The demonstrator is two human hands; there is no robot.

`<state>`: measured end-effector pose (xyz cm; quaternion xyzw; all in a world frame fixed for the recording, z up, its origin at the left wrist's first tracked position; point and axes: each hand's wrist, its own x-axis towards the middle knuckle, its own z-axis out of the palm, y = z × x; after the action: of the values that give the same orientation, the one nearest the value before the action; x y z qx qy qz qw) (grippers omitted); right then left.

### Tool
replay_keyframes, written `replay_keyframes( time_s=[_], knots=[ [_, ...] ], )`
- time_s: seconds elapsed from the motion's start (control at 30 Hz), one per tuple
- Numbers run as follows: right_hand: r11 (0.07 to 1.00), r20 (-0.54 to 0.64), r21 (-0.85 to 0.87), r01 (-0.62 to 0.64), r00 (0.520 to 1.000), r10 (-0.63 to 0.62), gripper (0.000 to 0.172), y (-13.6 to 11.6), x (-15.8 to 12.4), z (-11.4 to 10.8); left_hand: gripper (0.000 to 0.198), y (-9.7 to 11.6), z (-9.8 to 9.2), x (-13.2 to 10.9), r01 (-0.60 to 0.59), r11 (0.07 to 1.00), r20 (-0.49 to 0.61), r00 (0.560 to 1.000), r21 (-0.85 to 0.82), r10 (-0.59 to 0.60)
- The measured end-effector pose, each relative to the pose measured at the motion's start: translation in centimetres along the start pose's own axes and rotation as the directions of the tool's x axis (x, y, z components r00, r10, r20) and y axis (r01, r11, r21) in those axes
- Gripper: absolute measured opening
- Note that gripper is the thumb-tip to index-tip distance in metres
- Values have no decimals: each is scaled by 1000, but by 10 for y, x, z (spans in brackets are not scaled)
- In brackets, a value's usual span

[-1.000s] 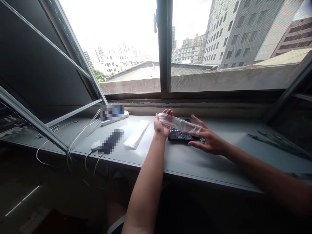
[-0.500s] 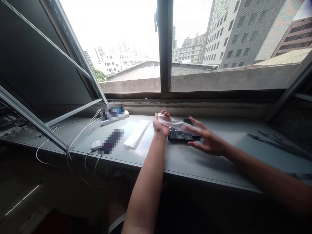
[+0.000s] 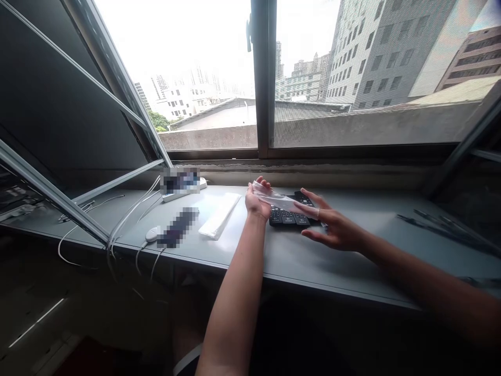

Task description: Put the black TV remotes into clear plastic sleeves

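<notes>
A clear plastic bag (image 3: 278,200) is stretched between my two hands above the table. My left hand (image 3: 257,202), palm turned up and fingers curled, holds its far left end. My right hand (image 3: 337,228) has its fingers spread, with thumb and index finger apart; some middle fingers reach into or behind the bag's right end, I cannot tell which. Beneath the bag lie several black remote controls (image 3: 288,218) side by side, partly covered by the bag and my right hand. Left of my left hand is a flat stack of clear plastic bags (image 3: 219,216).
Farther left on the grey table (image 3: 242,250) are a blurred-out phone-like object (image 3: 178,227), a white round charger (image 3: 151,234) and a white power strip (image 3: 183,192) with cables. Metal frames (image 3: 129,99) lean at the left. Thin dark items (image 3: 438,227) lie at the right.
My right hand has shifted slightly left, toward my left hand, and the bag between them looks a little slacker. My left hand has barely moved.
</notes>
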<state>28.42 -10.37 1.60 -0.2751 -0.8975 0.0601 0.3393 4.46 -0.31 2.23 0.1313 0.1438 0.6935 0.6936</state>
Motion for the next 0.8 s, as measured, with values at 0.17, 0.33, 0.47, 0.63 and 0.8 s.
replay_keyframes(
  time_s=[0.17, 0.33, 0.47, 0.63, 0.8],
  knots=[
    [1000, 13, -10, -1, 1000, 1, 83, 0, -1, 0, 47, 2, 4, -4, -16, 1000, -29, 999, -10, 16],
    [1000, -17, 15, -13, 1000, 13, 84, 0, 0, 2, 46, -7, 13, -18, 96, 989, 184, 976, 110, -115],
    [1000, -68, 15, -16, 998, 17, 84, 0, 2, 3, 47, -19, 17, -33, 198, 917, 312, 897, 347, -312],
    [999, -76, 12, -30, 997, 31, 77, 0, 3, 4, 41, -25, 14, -40, 199, 824, 385, 810, 531, -443],
    [1000, -98, -10, -9, 995, 8, 72, 2, 1, 5, 27, -26, 10, -29, 175, 901, 309, 899, 397, -311]
  ],
)
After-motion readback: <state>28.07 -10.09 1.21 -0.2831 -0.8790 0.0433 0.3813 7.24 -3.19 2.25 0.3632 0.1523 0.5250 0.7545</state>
